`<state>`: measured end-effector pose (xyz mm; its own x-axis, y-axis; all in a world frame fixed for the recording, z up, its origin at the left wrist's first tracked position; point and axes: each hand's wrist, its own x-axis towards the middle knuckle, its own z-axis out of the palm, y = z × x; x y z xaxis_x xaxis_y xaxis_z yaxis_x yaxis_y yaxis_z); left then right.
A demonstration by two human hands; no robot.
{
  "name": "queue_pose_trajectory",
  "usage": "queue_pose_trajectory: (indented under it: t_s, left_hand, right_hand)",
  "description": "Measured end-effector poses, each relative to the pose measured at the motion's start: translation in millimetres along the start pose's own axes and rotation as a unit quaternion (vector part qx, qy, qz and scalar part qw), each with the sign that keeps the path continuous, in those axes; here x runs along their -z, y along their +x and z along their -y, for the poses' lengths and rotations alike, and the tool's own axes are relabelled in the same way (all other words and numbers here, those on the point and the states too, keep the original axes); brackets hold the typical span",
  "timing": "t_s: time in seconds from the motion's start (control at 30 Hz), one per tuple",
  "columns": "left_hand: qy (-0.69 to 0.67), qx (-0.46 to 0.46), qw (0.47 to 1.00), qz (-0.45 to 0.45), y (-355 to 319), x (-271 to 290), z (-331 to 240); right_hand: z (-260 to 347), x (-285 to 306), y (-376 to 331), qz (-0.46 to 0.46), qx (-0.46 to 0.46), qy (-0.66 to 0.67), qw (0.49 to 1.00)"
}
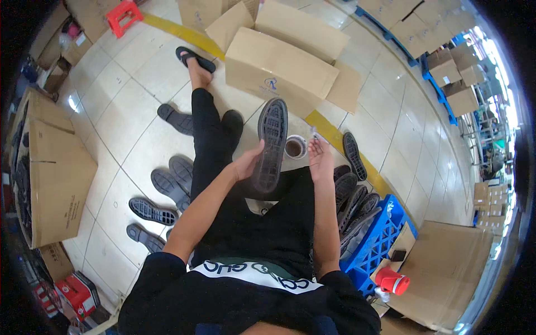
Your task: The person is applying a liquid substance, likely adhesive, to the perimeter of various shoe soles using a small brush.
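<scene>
My left hand (247, 163) grips a dark shoe sole (272, 134) by its side, holding it upright above my lap. The sole's recessed, ribbed face is turned toward me. Right of it, my right hand (320, 161) is raised with its fingers closed around a thin pale tool (315, 134), whose kind is too small to make out. Between the sole and this hand, a round white tub (296, 147) with brown contents stands lower down. Several more soles (353, 196) lean in a row by my right leg, and a single sole (354, 156) lies beyond them.
Loose soles (152, 211) lie on the tiled floor at my left. An open cardboard box (279, 70) stands ahead. A blue plastic crate (385, 240) and a red cup-like container (392, 281) are at the right. Another carton (58, 178) is far left, and a red stool (124, 18) stands behind.
</scene>
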<state>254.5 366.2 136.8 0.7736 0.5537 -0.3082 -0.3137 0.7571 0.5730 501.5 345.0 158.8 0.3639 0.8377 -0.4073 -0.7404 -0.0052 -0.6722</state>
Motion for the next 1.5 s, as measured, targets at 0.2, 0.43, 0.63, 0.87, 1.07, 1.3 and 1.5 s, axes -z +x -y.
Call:
queue_pose_trajectory:
  t_s: [0.2, 0.43, 0.63, 0.87, 1.07, 1.3, 1.5]
  left_hand:
    - [0.030, -0.011, 0.996, 0.086, -4.2, -15.4, 11.3]
    - [0.082, -0.030, 0.994, 0.072, -8.9, -19.7, 8.9]
    - [0.113, -0.039, 0.992, 0.046, -16.2, -33.3, 9.1]
    - [0.103, -0.018, 0.992, 0.068, -15.6, -27.8, 5.4]
    - [0.027, 0.001, 0.996, 0.081, -18.0, -30.1, -1.9]
    - [0.003, -0.062, 0.997, -0.041, -13.6, -16.7, -0.3]
    - [-0.065, -0.124, 0.990, 0.003, -17.8, -28.1, -11.5]
  right_hand:
    - [-0.4, -72.2, -42.0, 0.071, 0.093, -0.089, 0.989]
    - [-7.5, -100.3, -39.8, 0.089, 0.121, -0.103, 0.983]
    - [-10.6, -99.8, -36.2, 0.075, 0.115, -0.103, 0.985]
    - [-3.1, -95.3, -34.9, 0.140, 0.165, -0.263, 0.940]
    - [7.0, -87.0, -47.5, 0.287, 0.279, -0.524, 0.752]
    - [-7.1, -69.3, -87.6, 0.328, 0.317, -0.570, 0.684]
    - [-38.2, -37.6, -136.6, 0.259, 0.261, -0.569, 0.735]
